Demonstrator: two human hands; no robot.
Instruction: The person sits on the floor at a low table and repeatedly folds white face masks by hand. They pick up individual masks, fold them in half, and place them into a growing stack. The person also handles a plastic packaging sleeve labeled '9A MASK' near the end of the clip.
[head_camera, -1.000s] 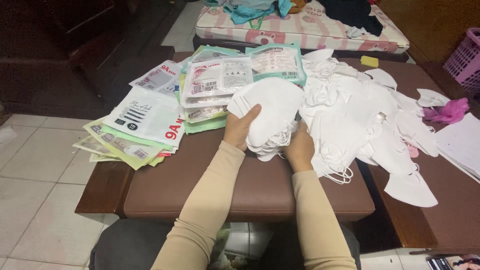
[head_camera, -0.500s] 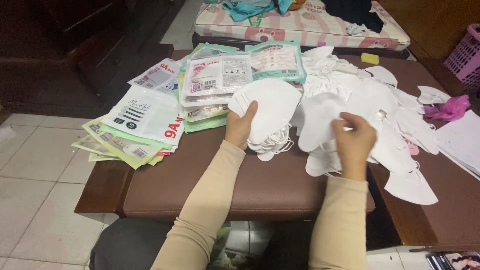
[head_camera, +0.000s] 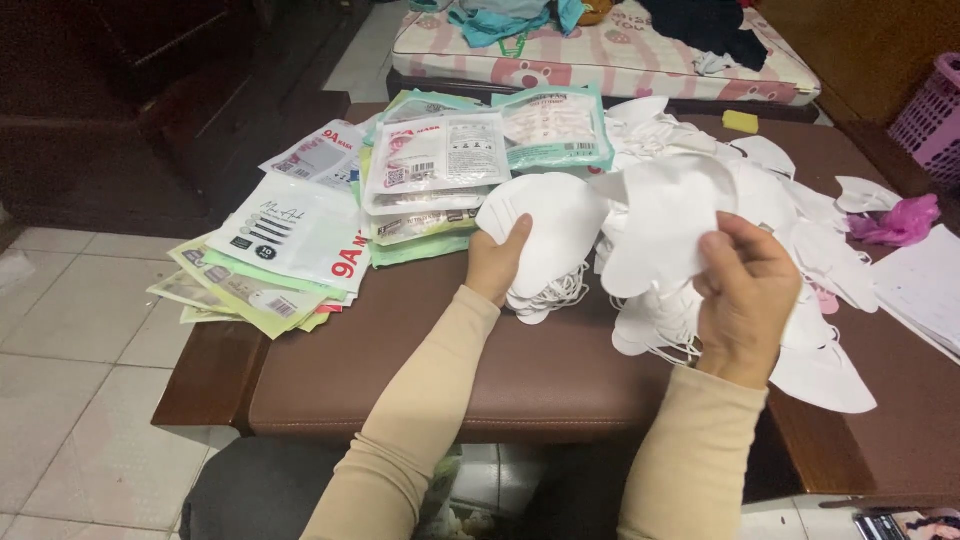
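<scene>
Brown padded table (head_camera: 420, 370) on tiled floor (head_camera: 80, 400), pink mattress (head_camera: 620, 60) behind; printed mask packets (head_camera: 300, 230) at left, loose white masks (head_camera: 800, 230) heaped right. Left hand (head_camera: 497, 262) clasps stack of white masks (head_camera: 545, 235) resting on table. Right hand (head_camera: 745, 295), raised, fingers curled, pinches single white mask (head_camera: 660, 235) above heap

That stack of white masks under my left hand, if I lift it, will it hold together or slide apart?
The stack of white masks probably fans apart: thin folded pieces lie loosely overlapped, pinned only by the left hand. It looks light and floppy. The ear loops dangling at its edge may snag.
</scene>
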